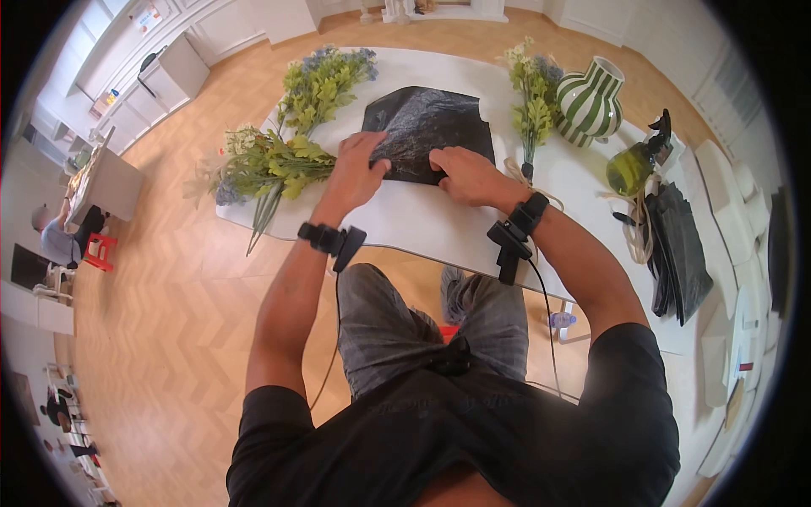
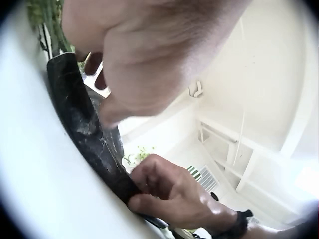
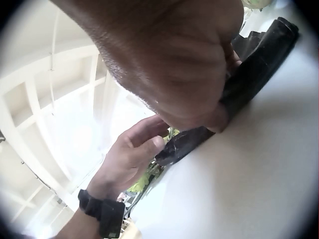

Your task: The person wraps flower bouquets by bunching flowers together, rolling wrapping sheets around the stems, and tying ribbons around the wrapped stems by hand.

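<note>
A creased, glossy black plastic sheet (image 1: 435, 122) lies on the white table (image 1: 405, 221) before me, its near edge folded into a thick band. My left hand (image 1: 353, 173) is over the sheet's left side, fingers loosely extended and thumb apart from them in the right wrist view. At the near right edge, my right hand (image 1: 473, 177) pinches the folded band (image 2: 117, 181), with curled fingers above and the thumb along the front. Leafy flower bunches (image 1: 279, 165) lie just left of the sheet, and a smaller bunch (image 1: 532, 110) is to its right.
A green-and-white striped vase (image 1: 590, 101) stands at the back right. Near it are a green spray bottle (image 1: 632, 169) and a pile of folded black sheets (image 1: 676, 253) at the table's right end. Another person (image 1: 61, 241) sits far off to the left.
</note>
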A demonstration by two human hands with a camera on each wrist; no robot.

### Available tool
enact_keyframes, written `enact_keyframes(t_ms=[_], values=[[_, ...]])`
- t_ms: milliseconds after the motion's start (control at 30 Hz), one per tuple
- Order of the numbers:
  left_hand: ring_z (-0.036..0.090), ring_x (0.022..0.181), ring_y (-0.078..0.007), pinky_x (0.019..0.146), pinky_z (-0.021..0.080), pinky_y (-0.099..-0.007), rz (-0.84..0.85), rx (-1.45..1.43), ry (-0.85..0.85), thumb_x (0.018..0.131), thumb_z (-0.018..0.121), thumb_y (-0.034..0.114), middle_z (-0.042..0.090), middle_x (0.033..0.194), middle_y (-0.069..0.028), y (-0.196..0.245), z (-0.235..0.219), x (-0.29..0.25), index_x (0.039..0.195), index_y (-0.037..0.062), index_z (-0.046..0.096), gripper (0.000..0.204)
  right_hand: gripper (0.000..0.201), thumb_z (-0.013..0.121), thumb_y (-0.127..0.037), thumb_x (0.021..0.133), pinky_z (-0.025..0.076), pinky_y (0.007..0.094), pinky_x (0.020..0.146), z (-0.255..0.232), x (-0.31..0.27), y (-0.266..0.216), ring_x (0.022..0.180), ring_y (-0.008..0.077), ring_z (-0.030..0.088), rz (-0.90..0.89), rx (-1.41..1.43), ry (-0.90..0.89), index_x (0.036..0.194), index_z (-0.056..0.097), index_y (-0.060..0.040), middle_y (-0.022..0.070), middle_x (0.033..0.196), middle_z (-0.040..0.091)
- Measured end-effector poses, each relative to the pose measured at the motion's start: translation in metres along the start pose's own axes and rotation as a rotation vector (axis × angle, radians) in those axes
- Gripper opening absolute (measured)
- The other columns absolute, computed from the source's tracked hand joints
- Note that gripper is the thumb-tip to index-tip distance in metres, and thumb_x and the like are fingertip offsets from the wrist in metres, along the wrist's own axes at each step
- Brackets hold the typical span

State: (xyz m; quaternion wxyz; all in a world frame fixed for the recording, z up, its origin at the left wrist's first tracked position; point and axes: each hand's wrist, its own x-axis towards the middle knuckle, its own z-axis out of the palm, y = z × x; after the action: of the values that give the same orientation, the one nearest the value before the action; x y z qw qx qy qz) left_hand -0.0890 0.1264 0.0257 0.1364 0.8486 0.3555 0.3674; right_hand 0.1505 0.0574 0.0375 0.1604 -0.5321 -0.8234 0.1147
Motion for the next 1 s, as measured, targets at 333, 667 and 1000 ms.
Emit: enact_keyframes(t_ms=[333,667,1000], values=[[0.063,0.085,-0.0177,0.078,0.051,-0.0305,-0.562,-0.599,0.339,0.090,0.063,0.011,0.064,0.093,-0.0065,0.044,-0.005,-0.062,0.103,-0.0002,0.065,0.017,0.027,0.057,-0.012,0.079,0.047,0.0465,0.087,0.016,0.001,0.009,0.098,0.0401,0.058,-0.048,0.058,0.059,0.102,0.058,0.0023,0.0225,0.103,0.061],[0.064,0.098,-0.0252,0.085,0.053,-0.0400,-0.678,-1.680,0.625,0.093,0.064,0.013,0.063,0.109,-0.0099,0.078,0.013,-0.025,0.114,0.0024,0.057,0.024,0.027,0.062,-0.006,0.076,0.046,0.0442,0.086,0.003,-0.035,-0.055,0.097,0.0361,0.054,-0.196,-0.115,0.393,0.102,0.057,-0.0018,0.0164,0.097,0.054],[0.063,0.104,-0.0219,0.093,0.052,-0.0395,-0.334,-1.931,0.444,0.092,0.058,0.001,0.066,0.112,-0.0070,0.086,0.006,-0.018,0.116,0.0033,0.059,0.025,0.027,0.062,-0.007,0.079,0.050,0.0430,0.080,-0.024,-0.053,-0.055,0.090,0.0371,0.061,-0.135,0.143,0.367,0.105,0.062,0.0023,0.0184,0.096,0.060]])
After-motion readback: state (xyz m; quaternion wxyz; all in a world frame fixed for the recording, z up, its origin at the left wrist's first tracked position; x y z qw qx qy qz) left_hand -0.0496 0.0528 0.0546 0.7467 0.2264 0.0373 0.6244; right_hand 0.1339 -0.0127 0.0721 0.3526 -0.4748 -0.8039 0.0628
